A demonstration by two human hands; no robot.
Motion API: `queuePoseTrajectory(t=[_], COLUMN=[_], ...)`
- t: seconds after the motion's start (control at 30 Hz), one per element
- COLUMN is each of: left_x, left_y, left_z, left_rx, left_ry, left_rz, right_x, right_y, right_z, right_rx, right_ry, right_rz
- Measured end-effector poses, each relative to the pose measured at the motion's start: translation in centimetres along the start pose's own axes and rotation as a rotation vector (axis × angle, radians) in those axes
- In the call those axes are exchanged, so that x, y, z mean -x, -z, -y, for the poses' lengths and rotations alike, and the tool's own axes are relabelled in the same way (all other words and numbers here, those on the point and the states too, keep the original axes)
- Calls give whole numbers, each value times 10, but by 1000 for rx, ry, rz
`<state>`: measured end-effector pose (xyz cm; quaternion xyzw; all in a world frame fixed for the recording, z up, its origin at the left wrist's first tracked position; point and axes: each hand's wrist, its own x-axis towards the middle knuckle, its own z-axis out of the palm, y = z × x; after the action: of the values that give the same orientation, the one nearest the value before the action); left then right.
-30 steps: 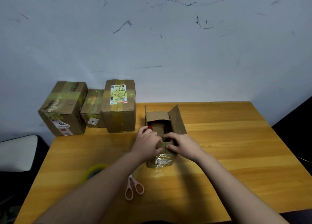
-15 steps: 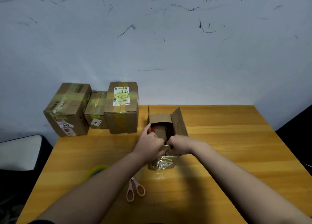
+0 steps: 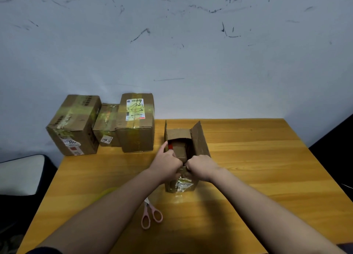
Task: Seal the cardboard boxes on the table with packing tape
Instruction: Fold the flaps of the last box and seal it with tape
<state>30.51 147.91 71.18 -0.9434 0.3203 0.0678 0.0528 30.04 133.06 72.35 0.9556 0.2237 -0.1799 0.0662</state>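
Near the wooden table's [image 3: 248, 158] middle, the open brown cardboard box's [image 3: 179, 185] near flap is pinched by the left hand [image 3: 166, 164] and right hand [image 3: 200, 167]. It is best folded flat before the side flaps are closed.

Two bare forearms reach in from the bottom edge of the head view, each ending in an ungloved hand: the left hand [image 3: 165, 164] and the right hand [image 3: 202, 168]. No ring, watch or bracelet shows on either wrist or on the fingers that can be seen. A dark sleeve [image 3: 44, 251] edge appears at the bottom left corner, pushed up high on the left arm.
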Motion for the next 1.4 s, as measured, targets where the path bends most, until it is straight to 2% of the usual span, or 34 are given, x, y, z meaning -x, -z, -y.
queuePoseTrajectory(t=[0.17,0.37,0.53,0.73,0.97,1.2,1.3,1.4], left_x=[3,8,15,13,8,5,4,3], left_y=[-2,3,2,1,-6,-6,-7,-7], left_z=[-5,3,0,-1,-9,-18,-23,-24], left_rx=[8,106,294,304,235,189,163,118], left_ry=[6,45,46,1,60,88,161,187], left_rz=[-15,22,-36,-36,-134,-85,-95,-105], right_x=[5,15,20,28,21,22,17,15], right_y=[-10,-9,-15,-16,-30,-28,-24,-26], right_z=[0,-19,-18,-16,-16,-27,-23,-21], right_rx=[6,-325,-338,-387,-327,-265,-108,-82], right_ry=[-2,30,75,81,36,51,34,32], right_rz=[-67,-185,-236,-260,-386,-209,-240,-260])
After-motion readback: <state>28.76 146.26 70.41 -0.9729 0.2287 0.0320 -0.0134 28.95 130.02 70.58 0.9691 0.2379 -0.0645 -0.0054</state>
